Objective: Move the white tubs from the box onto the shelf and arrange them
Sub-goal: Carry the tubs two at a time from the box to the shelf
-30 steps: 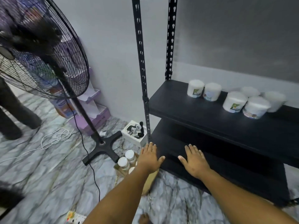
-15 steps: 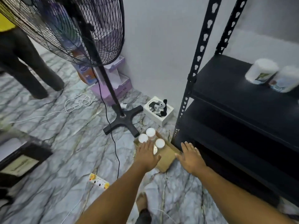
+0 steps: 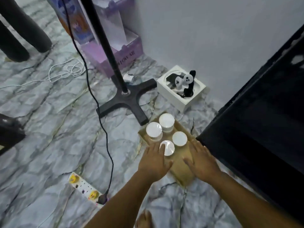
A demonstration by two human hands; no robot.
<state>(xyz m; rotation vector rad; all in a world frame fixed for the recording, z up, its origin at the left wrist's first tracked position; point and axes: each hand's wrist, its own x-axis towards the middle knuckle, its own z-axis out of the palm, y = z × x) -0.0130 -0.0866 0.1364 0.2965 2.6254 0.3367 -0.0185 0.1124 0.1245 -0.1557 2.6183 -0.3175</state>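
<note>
A shallow cardboard box [image 3: 182, 171] lies on the marble floor beside the black shelf [image 3: 256, 129]. Several white tubs stand in its far half: one at the back [image 3: 166, 121], one to its left [image 3: 154, 130], one on the right [image 3: 179, 138] and the nearest [image 3: 167, 148]. My left hand [image 3: 153, 162] hovers over the box's left side with straight fingers, its fingertips at the nearest tub's lid. My right hand [image 3: 201, 162] is spread flat over the box's right side, holding nothing.
A fan stand [image 3: 126, 97] with its black cable [image 3: 105, 134] sits just behind the box. A white box with a panda toy [image 3: 181, 88] is by the wall. A power strip [image 3: 87, 190] lies at the left. A person's legs [image 3: 23, 32] stand at the far left.
The view has dropped from the shelf to the floor box. Both hands have come down over the box, the left one reaching the nearest tub.
</note>
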